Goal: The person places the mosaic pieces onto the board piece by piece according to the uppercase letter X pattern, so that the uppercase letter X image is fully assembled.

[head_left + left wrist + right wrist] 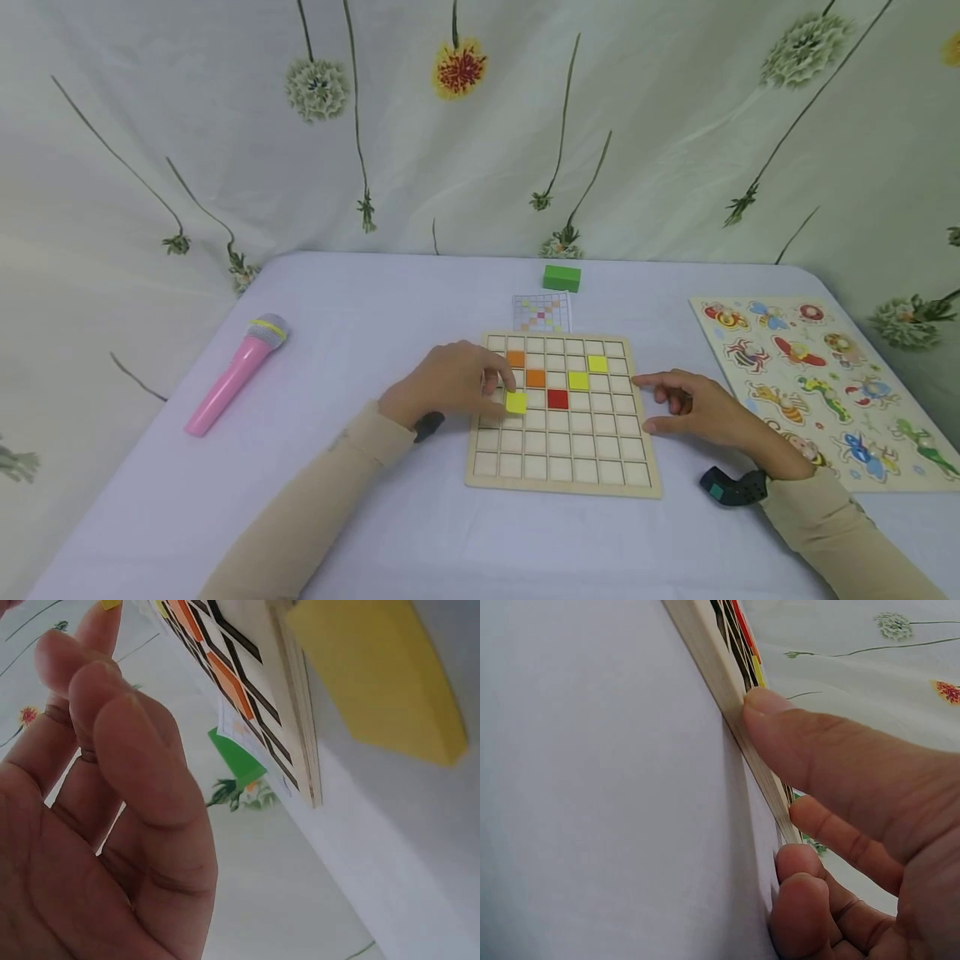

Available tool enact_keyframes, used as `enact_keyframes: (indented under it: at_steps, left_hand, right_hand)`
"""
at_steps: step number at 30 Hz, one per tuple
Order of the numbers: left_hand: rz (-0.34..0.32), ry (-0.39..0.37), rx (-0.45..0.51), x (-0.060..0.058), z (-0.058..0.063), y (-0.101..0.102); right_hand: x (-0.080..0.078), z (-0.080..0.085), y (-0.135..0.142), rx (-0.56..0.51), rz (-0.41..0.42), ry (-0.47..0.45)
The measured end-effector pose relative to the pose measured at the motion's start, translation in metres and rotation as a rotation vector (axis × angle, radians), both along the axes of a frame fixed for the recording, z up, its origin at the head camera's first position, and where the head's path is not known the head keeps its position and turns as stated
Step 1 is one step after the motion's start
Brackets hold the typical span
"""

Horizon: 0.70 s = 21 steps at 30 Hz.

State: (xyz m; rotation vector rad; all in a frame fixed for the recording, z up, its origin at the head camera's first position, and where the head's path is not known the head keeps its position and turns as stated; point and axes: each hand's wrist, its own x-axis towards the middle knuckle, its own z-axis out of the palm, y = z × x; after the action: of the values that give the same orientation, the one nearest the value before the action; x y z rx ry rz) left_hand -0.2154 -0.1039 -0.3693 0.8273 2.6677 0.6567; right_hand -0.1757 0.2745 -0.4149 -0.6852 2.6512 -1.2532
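My left hand point(461, 379) reaches over the left part of a wooden grid board point(562, 492) and pinches a yellow square tile point(516, 402) between thumb and fingertip. In the left wrist view a bit of that tile point(111, 604) shows at the top, by the fingertip. On the board lie two orange tiles point(536, 378), a red tile point(557, 399) and two yellow tiles point(578, 381) in a V-like pattern. My right hand point(697, 408) touches the board's right edge with extended index finger and thumb point(817, 746); its other fingers are curled.
Behind the board lie a printed pattern card point(542, 313) and a green block point(562, 278). A pink toy microphone point(240, 375) lies at the left, and an insect puzzle board point(825, 392) at the right. A yellow block point(382, 675) sits beside the board in the left wrist view.
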Motion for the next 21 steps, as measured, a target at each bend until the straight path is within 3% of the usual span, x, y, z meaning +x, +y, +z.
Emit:
enact_keyframes:
  at_steps: [11,21]
  left_hand:
    - [-0.092,0.033,-0.063,0.003,-0.001,0.022]
    - [-0.105,0.045,-0.118,0.002,-0.004,0.031]
  right_hand:
    - [0.000,-0.001,0.001,-0.009,0.003,0.003]
    - [-0.001,-0.002,0.001,-0.005,0.003,0.009]
